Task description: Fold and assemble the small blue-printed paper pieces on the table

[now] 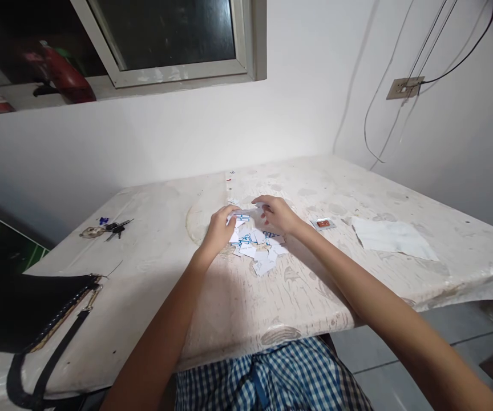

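A loose heap of small torn white paper pieces (253, 251), several with blue printed lines, lies on the table in front of me. My left hand (221, 229) curls at the heap's left edge, thumb and fingers closed around a few paper pieces (241, 217). Just above the right side of the heap is my right hand (278, 214), its index finger stretched out and the others bent. Something pale spans the gap between both hands, too blurred to identify. I see nothing clearly gripped by the right hand.
A white cloth or paper sheet (394, 238) lies at the right, with a small red-and-clear packet (323, 224) nearer the heap. Keys (118, 227) are at the left, behind a black bag (28, 308) with a strap. A wall socket (404, 88) has hanging cables.
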`<act>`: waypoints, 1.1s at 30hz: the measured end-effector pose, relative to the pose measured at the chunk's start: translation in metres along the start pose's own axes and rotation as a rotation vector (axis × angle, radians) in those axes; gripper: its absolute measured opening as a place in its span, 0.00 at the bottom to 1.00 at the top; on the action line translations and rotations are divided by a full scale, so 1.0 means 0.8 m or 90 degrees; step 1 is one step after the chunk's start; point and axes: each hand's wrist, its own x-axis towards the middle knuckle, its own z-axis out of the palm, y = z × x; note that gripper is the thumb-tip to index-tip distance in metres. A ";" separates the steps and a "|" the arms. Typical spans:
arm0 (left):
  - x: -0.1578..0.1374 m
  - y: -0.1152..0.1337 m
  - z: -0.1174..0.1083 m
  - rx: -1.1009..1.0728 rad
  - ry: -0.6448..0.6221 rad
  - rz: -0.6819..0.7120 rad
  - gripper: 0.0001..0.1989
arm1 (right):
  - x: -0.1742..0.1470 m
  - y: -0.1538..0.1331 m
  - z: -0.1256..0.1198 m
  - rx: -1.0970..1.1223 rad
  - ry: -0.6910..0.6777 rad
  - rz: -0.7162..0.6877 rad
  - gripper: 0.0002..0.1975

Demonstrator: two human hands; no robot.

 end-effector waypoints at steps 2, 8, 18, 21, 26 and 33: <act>0.003 -0.003 -0.004 -0.010 0.079 -0.011 0.12 | 0.002 0.001 -0.002 0.035 0.056 -0.016 0.22; 0.008 -0.001 -0.018 -0.038 0.218 -0.011 0.12 | 0.004 -0.002 -0.006 0.134 0.126 -0.017 0.16; 0.007 -0.006 -0.021 -0.079 0.253 -0.048 0.11 | 0.000 -0.019 -0.015 0.229 0.127 -0.017 0.10; 0.009 -0.006 -0.020 -0.076 0.252 -0.047 0.11 | 0.000 -0.020 -0.016 0.205 0.146 -0.013 0.11; 0.009 -0.004 -0.019 -0.100 0.233 -0.031 0.12 | 0.002 -0.015 -0.026 0.106 0.199 -0.004 0.14; 0.007 0.000 -0.022 -0.044 0.242 -0.065 0.17 | -0.018 0.012 -0.107 -0.265 -0.033 0.281 0.25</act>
